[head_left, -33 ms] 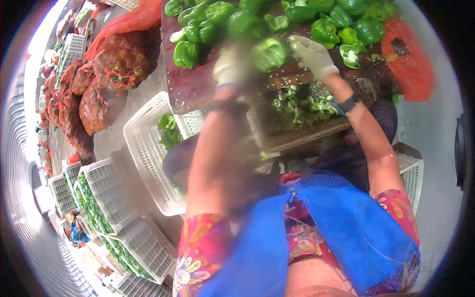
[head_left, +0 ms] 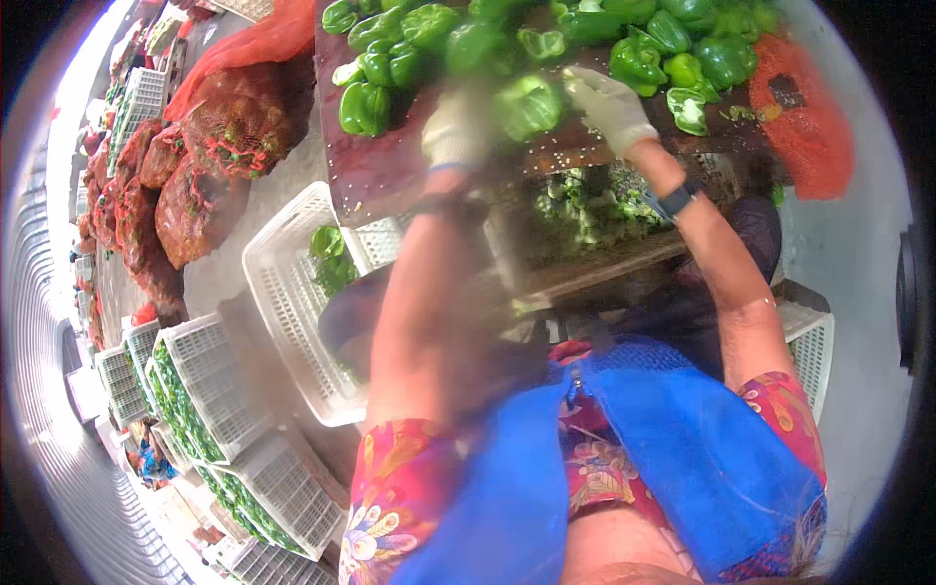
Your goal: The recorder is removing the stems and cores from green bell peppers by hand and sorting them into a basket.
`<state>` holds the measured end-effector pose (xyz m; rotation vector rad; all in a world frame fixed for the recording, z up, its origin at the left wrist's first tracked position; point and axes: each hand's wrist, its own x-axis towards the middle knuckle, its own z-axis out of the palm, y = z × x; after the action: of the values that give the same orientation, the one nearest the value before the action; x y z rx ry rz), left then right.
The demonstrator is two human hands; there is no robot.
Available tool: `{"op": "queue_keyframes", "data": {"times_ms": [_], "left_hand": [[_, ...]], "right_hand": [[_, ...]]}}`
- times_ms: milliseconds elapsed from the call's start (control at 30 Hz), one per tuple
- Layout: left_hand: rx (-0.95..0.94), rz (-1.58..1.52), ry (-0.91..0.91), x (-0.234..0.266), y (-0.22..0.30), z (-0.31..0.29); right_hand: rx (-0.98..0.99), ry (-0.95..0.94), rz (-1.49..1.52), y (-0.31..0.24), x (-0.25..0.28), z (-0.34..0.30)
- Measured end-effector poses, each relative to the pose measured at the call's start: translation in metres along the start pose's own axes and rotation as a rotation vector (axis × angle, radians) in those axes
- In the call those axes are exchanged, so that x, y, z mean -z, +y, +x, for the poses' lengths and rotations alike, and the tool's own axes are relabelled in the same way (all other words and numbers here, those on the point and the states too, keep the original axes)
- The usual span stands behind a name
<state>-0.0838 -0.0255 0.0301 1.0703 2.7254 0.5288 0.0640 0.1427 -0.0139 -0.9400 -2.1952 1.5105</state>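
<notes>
Both my hands wear pale gloves and reach over a dark red tabletop (head_left: 375, 171) with green bell peppers on it. My left hand (head_left: 456, 132) is left of an opened bell pepper (head_left: 529, 107); a smeared patch in the picture blurs its fingers, so its grip is hidden. Just right of that pepper is my right hand (head_left: 612, 105), its fingers stretched forward and nothing clearly in them. A cut bell pepper piece (head_left: 688, 110) with pale flesh lies right of this hand. Whole bell peppers (head_left: 636, 62) crowd the far side. Pale seeds are scattered along the near edge.
Below the table edge, a wooden-edged bin (head_left: 604, 278) holds green scraps. A white crate (head_left: 283, 292) with some green pieces stands at my left. Red net sacks (head_left: 219, 122) and stacked crates (head_left: 210, 375) stand farther left. Red netting (head_left: 804, 127) hangs at the table's right end.
My right hand has shifted very slightly to the left. Otherwise the hands and peppers look the same.
</notes>
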Motion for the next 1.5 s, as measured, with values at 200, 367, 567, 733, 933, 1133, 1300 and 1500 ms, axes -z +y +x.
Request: {"op": "queue_keyframes", "data": {"times_ms": [200,367,567,733,933,1133,1300,1500], "left_hand": [[0.001,-0.328,-0.070,-0.010,-0.007,0.010],[-0.399,0.044,-0.319,-0.004,-0.001,0.014],[-0.234,-0.721,-0.144,0.011,0.011,-0.012],[-0.219,-0.619,0.471,0.031,0.015,-0.025],[-0.149,-0.536,0.400,-0.013,-0.010,-0.032],[-0.450,-0.515,0.225,0.030,-0.034,-0.042],[-0.469,-0.422,0.564,0.052,-0.078,-0.091],[-0.047,-0.577,0.475,0.103,-0.119,-0.180]], "right_hand": [[0.028,0.012,0.042,0.010,-0.030,0.023],[0.136,-0.061,0.057,0.007,-0.024,0.028],[0.298,-0.012,-0.010,-0.044,-0.024,0.002],[0.799,0.202,0.111,-0.090,-0.028,-0.021],[0.507,0.122,-0.229,-0.024,-0.051,-0.004],[1.052,0.306,-0.564,-0.070,-0.042,-0.010],[0.697,-0.670,-0.513,-0.196,-0.059,-0.049],[0.976,-0.886,-0.500,-0.251,-0.141,-0.090]]}}
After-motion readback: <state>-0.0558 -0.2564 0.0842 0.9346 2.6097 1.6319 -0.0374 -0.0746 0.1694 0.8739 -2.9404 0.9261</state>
